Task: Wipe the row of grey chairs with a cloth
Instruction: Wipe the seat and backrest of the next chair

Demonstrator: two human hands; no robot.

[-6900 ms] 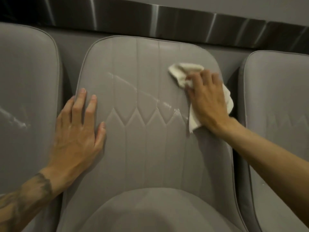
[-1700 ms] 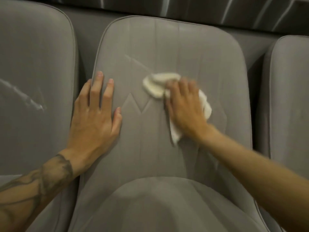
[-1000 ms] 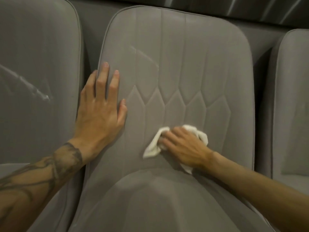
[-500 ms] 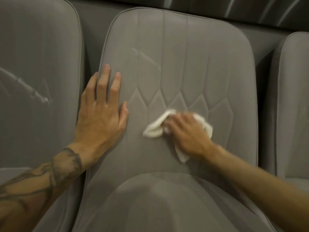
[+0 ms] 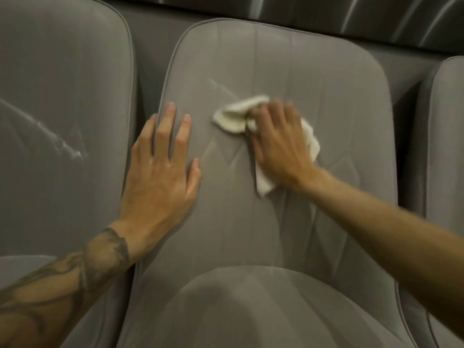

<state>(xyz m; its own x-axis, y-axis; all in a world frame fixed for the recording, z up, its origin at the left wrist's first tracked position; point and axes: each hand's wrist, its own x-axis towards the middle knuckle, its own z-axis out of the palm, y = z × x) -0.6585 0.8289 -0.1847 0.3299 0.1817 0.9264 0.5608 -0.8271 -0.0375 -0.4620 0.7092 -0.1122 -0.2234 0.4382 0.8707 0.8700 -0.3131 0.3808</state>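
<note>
Pressing down on the white cloth (image 5: 241,114), our right fingers (image 5: 273,114) lie close together over its bunched middle, blurred so that we cannot count them cleanly or tell whether they curl into the fabric or only flatten it. The right hand (image 5: 278,149) covers most of the cloth; one crumpled end pokes out past the fingertips to the upper left, another flap shows at the hand's outer edge, and a tail hangs below the heel of the palm. Our left fingers (image 5: 170,131) are spread and flat, holding nothing, the left hand (image 5: 160,179) resting on the left edge of the middle chair (image 5: 313,79) with its outermost finger over the piped seam. The cloth sits on this chair's backrest, about halfway up, just above the stitched zigzag pattern, which the right hand partly hides. A faint pale streak (image 5: 221,87) runs on the backrest just above the cloth's upper end. Our tattooed left forearm (image 5: 82,272) and the bare right forearm (image 5: 376,217) both run out of frame. The seat cushion (image 5: 251,310) is cut off below. The left chair (image 5: 62,84) carries a brighter smear (image 5: 57,141) and is cropped; only a sliver of the right chair (image 5: 447,134) shows. A dark, glossy wall strip (image 5: 301,13) behind is hard to make out.
</note>
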